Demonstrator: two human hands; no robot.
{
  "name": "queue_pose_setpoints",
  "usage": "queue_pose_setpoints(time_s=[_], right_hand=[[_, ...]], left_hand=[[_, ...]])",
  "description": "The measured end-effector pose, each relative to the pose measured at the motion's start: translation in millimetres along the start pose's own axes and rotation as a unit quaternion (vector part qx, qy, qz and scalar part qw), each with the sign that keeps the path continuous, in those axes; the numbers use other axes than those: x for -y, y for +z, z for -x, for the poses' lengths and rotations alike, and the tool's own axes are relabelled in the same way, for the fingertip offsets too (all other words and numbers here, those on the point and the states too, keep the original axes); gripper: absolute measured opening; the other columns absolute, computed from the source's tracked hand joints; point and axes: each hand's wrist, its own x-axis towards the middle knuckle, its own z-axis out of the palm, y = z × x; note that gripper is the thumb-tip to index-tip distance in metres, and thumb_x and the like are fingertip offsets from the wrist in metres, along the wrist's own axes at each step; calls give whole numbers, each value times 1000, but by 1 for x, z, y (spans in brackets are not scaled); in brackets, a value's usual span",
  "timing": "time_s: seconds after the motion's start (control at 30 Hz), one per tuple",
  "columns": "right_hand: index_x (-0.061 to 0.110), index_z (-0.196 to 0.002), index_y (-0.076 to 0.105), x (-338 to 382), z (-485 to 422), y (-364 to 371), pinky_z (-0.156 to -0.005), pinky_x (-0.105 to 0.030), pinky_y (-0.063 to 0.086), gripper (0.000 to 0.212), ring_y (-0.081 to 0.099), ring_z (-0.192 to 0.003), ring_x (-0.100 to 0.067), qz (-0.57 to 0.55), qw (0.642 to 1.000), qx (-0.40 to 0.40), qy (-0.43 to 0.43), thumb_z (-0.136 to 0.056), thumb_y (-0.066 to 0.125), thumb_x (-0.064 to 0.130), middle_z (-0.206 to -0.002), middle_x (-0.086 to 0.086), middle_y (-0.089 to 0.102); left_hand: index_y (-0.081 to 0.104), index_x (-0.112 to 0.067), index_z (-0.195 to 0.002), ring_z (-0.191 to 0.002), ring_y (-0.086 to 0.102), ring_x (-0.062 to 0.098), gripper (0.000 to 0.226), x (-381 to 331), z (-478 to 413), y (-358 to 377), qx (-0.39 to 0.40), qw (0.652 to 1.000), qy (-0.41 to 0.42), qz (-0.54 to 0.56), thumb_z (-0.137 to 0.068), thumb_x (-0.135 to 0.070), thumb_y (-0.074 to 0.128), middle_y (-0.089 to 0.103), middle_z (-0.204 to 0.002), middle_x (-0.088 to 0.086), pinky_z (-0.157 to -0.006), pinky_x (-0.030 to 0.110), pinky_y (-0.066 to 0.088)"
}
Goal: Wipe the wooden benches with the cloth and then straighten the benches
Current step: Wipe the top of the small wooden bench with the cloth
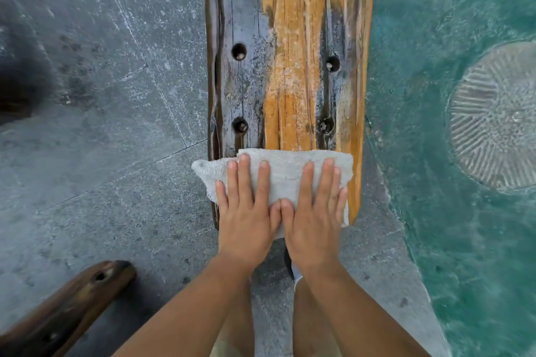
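Stone floor [87, 153] lies left of the bench [290, 38] and greenish water [449, 95], it seems, right of it. A second bench [72, 307] sits off its near-left corner. The grey cloth [285, 174] lies across the near end of the bench's tabletop. Left hand [246, 223] and right hand [311, 220] press it flat, fingers straight, gripping nothing. Wiping is the step in hand. Next, I judge, the cloth needs pushing forward over the wet streaks.
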Motion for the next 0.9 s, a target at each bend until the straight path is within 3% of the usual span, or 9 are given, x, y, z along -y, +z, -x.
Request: queue_pose_setpoints(time_s=[0.17,0.37,0.57,0.77,0.9], right_hand=[[13,-158,-3,-4,-48,-17,-123,-50,-5,74,-14,-152,-31,52,997,-4,-50,-103,27,52,-164,-18,-11],[16,-157,-11,15,-95,-37,-122,-54,-6,71,-22,-150,-30,34,999,5,-12,-103,23,48,-163,-16,-20],[17,-157,-10,23,-161,-64,-121,-54,-8,70,-22,-150,-28,28,999,-1,-47,-102,20,49,-163,-15,-20],[22,-156,-16,35,-197,-83,-120,-52,-14,72,-29,-148,-25,6,999,13,-31,-102,22,51,-162,-10,-28],[21,-155,-19,47,-273,-111,-117,-50,-20,75,-32,-146,-25,-1,999,10,-43,-100,22,52,-160,-10,-32]], left_hand=[[4,-17,-157,-150,-9,35,71,2,-42,-10,-31,999,5,-22,-99,-48,33,-5,-162,19,-119,54,-4],[-2,-17,-156,-149,-14,35,70,5,-96,-40,-19,999,28,-34,-101,-51,25,-9,-162,18,-119,58,-2],[-10,-20,-155,-148,-21,32,70,2,-154,-65,-12,1000,-3,-14,-100,-52,18,-18,-161,15,-118,58,-5],[-12,-21,-155,-147,-24,31,70,9,-194,-85,1,1000,17,-3,-99,-54,14,-24,-160,13,-118,60,0],[-20,-24,-152,-144,-30,29,69,5,-269,-116,1,1000,18,15,-99,-53,13,-30,-158,10,-116,57,-10]])
